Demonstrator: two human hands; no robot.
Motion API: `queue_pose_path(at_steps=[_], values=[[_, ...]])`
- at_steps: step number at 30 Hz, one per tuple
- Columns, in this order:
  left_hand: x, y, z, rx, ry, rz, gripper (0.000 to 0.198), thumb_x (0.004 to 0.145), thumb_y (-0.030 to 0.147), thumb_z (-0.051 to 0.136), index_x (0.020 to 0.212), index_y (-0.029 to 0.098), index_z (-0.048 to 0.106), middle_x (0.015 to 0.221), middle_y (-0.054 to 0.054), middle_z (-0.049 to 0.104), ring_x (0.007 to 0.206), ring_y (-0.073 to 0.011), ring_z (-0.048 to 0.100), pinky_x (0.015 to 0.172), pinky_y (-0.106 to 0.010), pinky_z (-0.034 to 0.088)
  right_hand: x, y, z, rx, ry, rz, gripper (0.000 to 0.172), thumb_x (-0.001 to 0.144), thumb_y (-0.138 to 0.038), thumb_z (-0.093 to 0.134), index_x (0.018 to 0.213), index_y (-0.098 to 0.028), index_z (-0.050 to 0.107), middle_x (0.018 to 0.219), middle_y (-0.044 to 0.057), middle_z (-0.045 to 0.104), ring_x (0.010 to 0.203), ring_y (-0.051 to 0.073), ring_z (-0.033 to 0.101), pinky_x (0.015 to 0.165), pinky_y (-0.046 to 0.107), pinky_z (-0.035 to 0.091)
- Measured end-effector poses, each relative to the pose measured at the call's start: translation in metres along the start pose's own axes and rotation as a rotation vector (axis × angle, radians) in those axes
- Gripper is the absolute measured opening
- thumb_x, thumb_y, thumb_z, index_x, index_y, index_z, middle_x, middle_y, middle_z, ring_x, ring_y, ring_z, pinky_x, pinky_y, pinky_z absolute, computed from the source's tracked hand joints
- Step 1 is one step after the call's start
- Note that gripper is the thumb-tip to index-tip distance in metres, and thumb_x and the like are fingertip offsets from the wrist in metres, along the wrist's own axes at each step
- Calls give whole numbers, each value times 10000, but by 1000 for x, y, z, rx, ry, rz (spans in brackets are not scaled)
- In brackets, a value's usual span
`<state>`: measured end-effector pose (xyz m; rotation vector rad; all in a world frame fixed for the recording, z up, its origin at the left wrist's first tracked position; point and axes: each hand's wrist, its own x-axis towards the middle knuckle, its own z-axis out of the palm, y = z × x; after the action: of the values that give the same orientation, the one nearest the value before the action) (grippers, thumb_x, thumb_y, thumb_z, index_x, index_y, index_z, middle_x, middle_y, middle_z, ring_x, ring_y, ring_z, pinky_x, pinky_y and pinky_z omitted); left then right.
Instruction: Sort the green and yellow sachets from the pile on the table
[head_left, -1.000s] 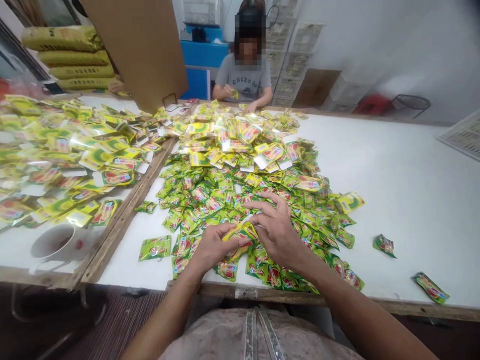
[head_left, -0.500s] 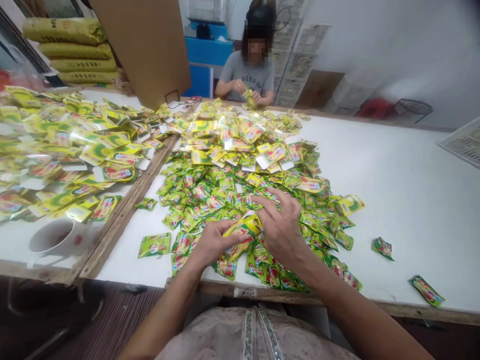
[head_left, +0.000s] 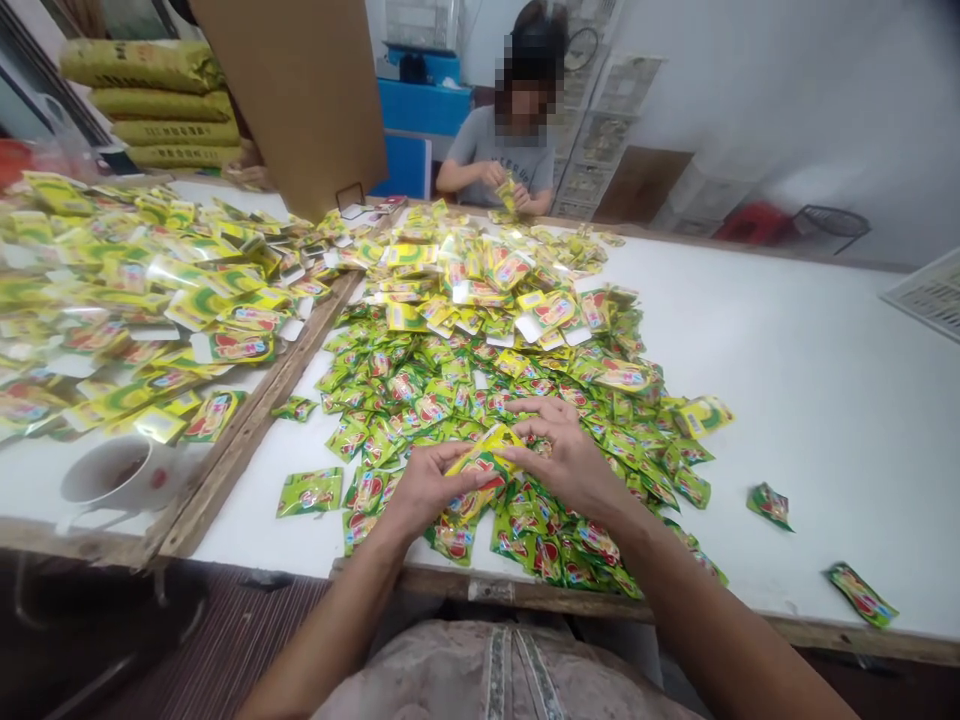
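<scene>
A small yellow carton box (head_left: 474,472) with a red and green print is held in front of me, over the near part of the pile. My left hand (head_left: 424,492) is closed round its lower left side, the thumb lying across the front. At the upper right end of the box, the thumb and index finger of my right hand (head_left: 574,465) pinch the edge, while the other fingers stay raised. Green sachets (head_left: 401,385) with red pictures spread under and around both hands. Beyond them lie yellow cartons (head_left: 551,310), some with white flaps sticking out.
A wooden strip (head_left: 247,440) divides the white table (head_left: 787,390). Left of it are more yellow cartons (head_left: 217,305) and a cup (head_left: 116,475) of dark liquid. Two loose sachets (head_left: 861,593) lie at right. Across the table a person (head_left: 499,150) handles a yellow packet.
My right hand's thumb and index finger have closed on the upper end of the carton, where a pale flap stood up before. My left hand keeps its hold.
</scene>
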<state>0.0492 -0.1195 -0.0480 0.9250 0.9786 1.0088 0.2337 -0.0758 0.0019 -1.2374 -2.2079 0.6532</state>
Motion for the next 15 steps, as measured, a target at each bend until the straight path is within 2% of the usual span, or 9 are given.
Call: queue_pose_path(at_steps=[6, 9, 12, 15], values=[[2, -9, 2, -30, 39, 1, 314, 618, 330, 759, 867, 145, 712, 795, -35, 719, 624, -133, 600, 590, -226, 439, 0, -3, 12, -71, 5, -15, 110, 711, -222, 700, 633, -209, 623, 1165, 34, 599, 1193, 312, 332, 929, 560, 288], [3, -11, 3, -81, 43, -9, 316, 624, 351, 753, 867, 153, 716, 764, -25, 717, 604, -130, 596, 562, -221, 431, -1, 3, 16, -4, 9, 52, 132, 703, -265, 710, 604, -217, 637, 1118, 29, 622, 1160, 299, 378, 942, 553, 292], [3, -10, 3, -121, 28, -19, 336, 634, 360, 743, 903, 161, 715, 790, -27, 722, 622, -137, 608, 582, -231, 446, -4, 10, 15, 76, -5, 125, 89, 709, -320, 702, 688, -237, 677, 1121, 35, 616, 1122, 274, 442, 957, 529, 306], [2, -8, 3, -129, 20, -27, 348, 617, 347, 758, 900, 150, 716, 796, -39, 725, 643, -146, 620, 622, -246, 462, -5, 12, 11, 112, -65, 144, 86, 701, -318, 707, 722, -237, 690, 1169, 42, 584, 1142, 268, 444, 964, 508, 316]])
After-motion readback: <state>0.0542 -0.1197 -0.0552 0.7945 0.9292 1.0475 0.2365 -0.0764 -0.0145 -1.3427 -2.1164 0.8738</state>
